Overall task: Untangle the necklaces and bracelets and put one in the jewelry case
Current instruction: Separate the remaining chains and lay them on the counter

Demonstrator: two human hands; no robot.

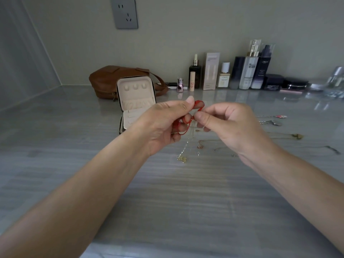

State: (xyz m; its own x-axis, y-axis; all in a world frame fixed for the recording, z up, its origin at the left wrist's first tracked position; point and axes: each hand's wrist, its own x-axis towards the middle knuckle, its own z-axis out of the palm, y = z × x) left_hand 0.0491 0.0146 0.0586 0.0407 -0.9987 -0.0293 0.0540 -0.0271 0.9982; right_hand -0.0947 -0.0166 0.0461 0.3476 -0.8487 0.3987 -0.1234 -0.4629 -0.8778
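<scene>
1. The left hand (165,123) is pinching the red cord (199,105) between thumb and curled fingers. The right hand (227,125) is pinching the same cord just beside it, fingers curled. Both are holding it in the air above the table (167,198).
2. A fine gold chain (186,146) is hanging from the cord. Whether its pendant (182,159) is touching the table cannot be told.
3. Risk: pulling the hands apart is likely to be tightening the tangle rather than freeing it. The chain looks thin and could kink or snap under that pull.
4. Risk: the chain is hanging just beside a rose-gold piece (200,146) lying on the table. Lowering or swinging the bundle could snag the two together.
5. Risk: a slipping pinch would be dropping the bundle onto that loose piece and knotting it afresh.
6. The case (135,94) is standing open near the left hand, behind it. Nothing is showing inside, though the hand is hiding part of its tray. Other necklaces (271,122) are lying well apart to the right.
</scene>
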